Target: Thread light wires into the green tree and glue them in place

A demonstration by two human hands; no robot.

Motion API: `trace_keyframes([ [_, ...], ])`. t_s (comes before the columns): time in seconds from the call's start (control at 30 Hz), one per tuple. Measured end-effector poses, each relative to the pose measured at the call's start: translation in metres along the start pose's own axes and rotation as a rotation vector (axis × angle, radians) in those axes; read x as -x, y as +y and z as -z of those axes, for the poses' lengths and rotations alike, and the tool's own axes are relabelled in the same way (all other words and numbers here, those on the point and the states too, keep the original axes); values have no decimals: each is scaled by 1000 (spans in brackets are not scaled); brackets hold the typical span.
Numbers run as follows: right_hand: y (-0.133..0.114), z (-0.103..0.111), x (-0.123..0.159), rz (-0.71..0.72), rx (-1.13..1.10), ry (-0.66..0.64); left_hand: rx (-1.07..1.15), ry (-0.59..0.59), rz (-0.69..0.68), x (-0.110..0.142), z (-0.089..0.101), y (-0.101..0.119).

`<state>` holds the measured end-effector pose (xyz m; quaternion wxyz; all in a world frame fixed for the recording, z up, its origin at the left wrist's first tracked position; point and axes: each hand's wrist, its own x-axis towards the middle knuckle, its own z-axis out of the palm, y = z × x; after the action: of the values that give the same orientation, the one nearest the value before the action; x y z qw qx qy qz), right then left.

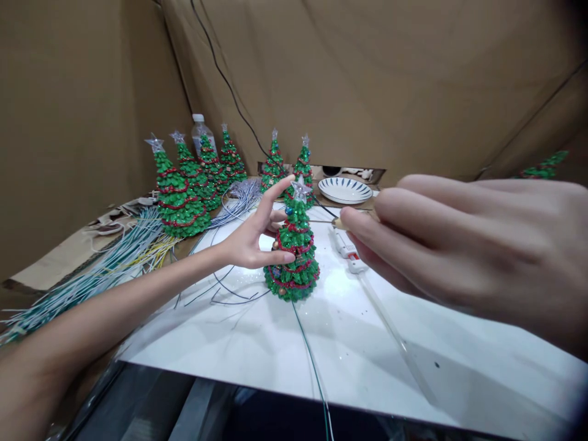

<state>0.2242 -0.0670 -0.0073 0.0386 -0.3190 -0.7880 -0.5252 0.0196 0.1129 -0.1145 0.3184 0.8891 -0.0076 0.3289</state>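
A small green Christmas tree (pixel 294 257) with red garlands and a clear star on top stands on the white board (pixel 285 349). My left hand (pixel 255 236) grips its side, thumb on the front and index finger stretched up beside the star. My right hand (pixel 463 245) fills the right of the view, close to the camera. Its fingers are pinched on a thin pointed tool (pixel 337 222) whose tip points toward the tree's upper part. A thin green wire (pixel 312 361) runs from the tree's base toward me.
Several finished trees (pixel 179 196) stand in a row at the back left, with a water bottle (pixel 199 131) behind them. Bundles of white-green wires (pixel 110 260) lie at the left. A patterned bowl (pixel 344 190) sits behind. A glue gun (pixel 346 248) lies on the board. Brown cardboard walls surround.
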Motion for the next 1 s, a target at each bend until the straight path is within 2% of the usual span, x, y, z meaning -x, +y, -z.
trace_keyframes([
  [0.17,3,2,-5,79,16,-6,39,1,4,0,0,0],
  [0.3,10,1,-12,83,-31,-20,49,7,9,0,0,1],
  [0.57,31,-1,-39,-95,-33,-211,47,-10,21,0,0,1],
  [0.87,29,3,-51,-180,-21,-378,24,-13,7,0,0,1],
  [0.93,27,4,-51,-143,-46,-376,17,-15,3,-1,0,0],
  [1.0,23,0,-46,-169,-150,-283,-7,19,-3,-1,-1,-1],
])
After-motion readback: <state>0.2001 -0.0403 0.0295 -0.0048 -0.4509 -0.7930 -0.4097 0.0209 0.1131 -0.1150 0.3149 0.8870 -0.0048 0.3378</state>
